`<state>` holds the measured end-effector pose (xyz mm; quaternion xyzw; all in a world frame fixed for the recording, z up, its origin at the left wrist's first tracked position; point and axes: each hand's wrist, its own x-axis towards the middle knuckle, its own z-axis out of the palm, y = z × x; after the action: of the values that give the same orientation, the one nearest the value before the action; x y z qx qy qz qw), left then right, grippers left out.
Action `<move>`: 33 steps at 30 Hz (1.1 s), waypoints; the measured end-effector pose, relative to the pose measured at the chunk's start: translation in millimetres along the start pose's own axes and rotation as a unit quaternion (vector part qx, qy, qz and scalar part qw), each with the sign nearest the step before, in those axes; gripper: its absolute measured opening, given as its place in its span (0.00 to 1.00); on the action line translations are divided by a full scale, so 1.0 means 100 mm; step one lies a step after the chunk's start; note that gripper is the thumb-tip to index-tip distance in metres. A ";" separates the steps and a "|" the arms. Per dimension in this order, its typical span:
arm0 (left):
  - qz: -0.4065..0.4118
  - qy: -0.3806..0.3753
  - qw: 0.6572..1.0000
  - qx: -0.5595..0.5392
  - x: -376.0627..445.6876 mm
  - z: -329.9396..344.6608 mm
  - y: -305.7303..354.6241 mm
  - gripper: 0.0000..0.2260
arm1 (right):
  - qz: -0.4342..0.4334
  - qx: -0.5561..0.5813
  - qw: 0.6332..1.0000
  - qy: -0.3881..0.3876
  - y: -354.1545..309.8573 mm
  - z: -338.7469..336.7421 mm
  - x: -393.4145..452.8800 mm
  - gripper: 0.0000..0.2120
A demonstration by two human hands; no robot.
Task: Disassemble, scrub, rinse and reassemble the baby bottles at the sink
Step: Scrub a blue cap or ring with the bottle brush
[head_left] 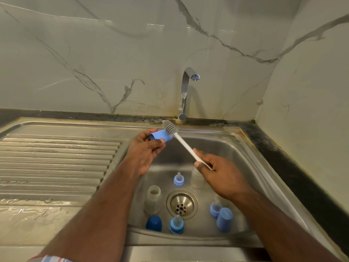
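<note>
My left hand [146, 148] grips a light blue bottle cap [160, 136] over the back of the sink. My right hand [217, 171] holds the white handle of a bottle brush [186, 145]; its grey bristle head [170, 127] lies against the cap's far end. In the basin stand two clear bottle bodies [153, 199] [196, 178], one partly behind my right hand. Three blue collars with teats [178, 179] [176, 224] [215, 208], a dark blue cap [154, 223] and another light blue cap [224, 219] stand around the drain [182, 204].
The steel sink [251, 167] has a ribbed, wet draining board [56, 163] on the left. A chrome tap [186, 91] rises at the back with no water running. Marble-look walls close in behind and on the right, with a dark counter strip [283, 157] along them.
</note>
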<state>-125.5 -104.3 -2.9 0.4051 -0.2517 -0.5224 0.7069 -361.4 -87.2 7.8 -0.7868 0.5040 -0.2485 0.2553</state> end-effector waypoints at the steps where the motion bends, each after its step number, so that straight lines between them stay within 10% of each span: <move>1: 0.002 -0.004 1.000 0.005 0.01 -0.01 0.00 0.21 | -0.013 0.001 1.000 -0.014 -0.03 0.02 -0.03 0.21; 33: 0.002 -0.007 1.000 0.019 0.02 -0.03 0.00 0.23 | 0.005 -0.015 1.000 0.010 0.01 -0.01 0.06 0.22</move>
<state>-122.6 -105.8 -5.0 0.4144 -0.2678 -0.5191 0.6979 -360.9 -93.0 8.3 -0.7854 0.5144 -0.2472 0.2396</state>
